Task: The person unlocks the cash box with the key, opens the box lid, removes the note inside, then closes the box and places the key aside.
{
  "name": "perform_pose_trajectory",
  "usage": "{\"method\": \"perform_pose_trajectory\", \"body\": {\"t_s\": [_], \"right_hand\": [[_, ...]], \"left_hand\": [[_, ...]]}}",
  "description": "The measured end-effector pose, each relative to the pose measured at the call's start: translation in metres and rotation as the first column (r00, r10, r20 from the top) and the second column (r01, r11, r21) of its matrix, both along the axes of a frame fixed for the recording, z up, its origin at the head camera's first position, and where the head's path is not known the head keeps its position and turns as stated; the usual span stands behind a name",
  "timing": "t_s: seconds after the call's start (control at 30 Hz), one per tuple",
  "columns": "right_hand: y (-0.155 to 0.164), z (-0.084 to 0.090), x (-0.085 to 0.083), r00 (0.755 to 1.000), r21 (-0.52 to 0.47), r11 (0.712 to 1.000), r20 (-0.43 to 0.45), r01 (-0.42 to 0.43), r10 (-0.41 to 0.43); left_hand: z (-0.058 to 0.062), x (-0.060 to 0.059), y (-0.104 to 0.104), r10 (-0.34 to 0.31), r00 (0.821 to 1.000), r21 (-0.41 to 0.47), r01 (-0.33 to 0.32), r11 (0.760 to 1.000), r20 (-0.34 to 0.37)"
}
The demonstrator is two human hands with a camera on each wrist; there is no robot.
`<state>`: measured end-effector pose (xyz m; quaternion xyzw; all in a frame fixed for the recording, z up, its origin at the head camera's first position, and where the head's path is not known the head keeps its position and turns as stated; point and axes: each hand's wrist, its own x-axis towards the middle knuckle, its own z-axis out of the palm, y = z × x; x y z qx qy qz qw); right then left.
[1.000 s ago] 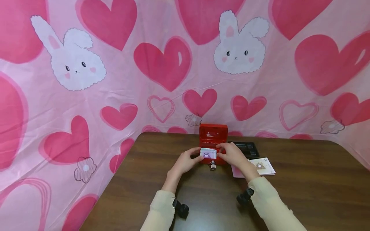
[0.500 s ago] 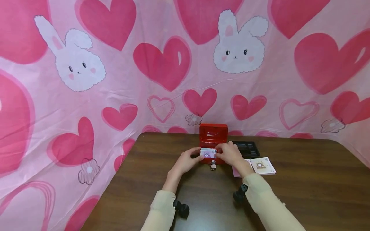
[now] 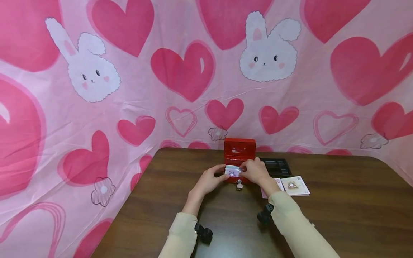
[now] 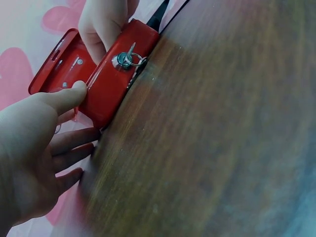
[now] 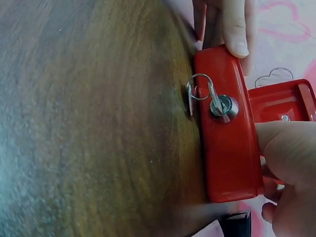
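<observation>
Hands at red cash box (image 3: pixel 239 168), lid up, on the wooden table (image 3: pixel 338 215). Left hand (image 3: pixel 209 178) on the box's left end: thumb tip rests on the top front edge, fingers loosely extended beside the left wall, not clamped around anything as far as the left wrist view shows. Right hand (image 3: pixel 256 171) on the box's right end, fingers curled over the front rim and down onto a small stack of notes (image 3: pixel 233 172) sitting in the box opening between the two hands; whether it really pinches the notes or only presses them, cannot tell. Notes lie just inboard of both thumbs, touching the right fingertips.

Key with ring (image 5: pixel 212 98) sticks out of the lock on the box's front face, below and between the hands, untouched. Black tray (image 3: pixel 276 166) just behind the right hand. More loose notes (image 3: pixel 296 185) flat on the table just right of the right wrist. Pink heart-and-bunny cloth (image 3: pixel 129 89) behind everything.
</observation>
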<state>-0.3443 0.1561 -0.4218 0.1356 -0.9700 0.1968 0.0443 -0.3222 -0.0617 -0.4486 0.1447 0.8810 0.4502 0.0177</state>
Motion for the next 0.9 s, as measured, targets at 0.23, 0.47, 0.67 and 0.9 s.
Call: {"method": "perform_pose_trajectory", "body": {"t_s": [0.23,0.47,0.67,0.9], "right_hand": [[0.000,-0.002,0.004,1.000,-0.089,0.996,-0.002,0.024,-0.025],[0.000,-0.004,0.005,0.999,-0.116,0.993,-0.034,0.028,-0.033],[0.001,-0.007,0.005,0.996,-0.179,0.984,-0.086,0.019,-0.035],[0.002,-0.009,0.005,0.997,-0.311,0.950,-0.055,0.029,-0.048]], "left_hand": [[0.002,0.003,0.000,-0.007,1.000,0.002,0.007,1.000,0.011],[0.001,0.003,0.000,0.012,1.000,0.005,-0.012,1.000,0.026],[0.002,0.002,0.001,0.005,1.000,-0.004,-0.005,1.000,0.017],[0.002,0.003,0.000,0.012,1.000,0.002,-0.012,1.000,0.026]]}}
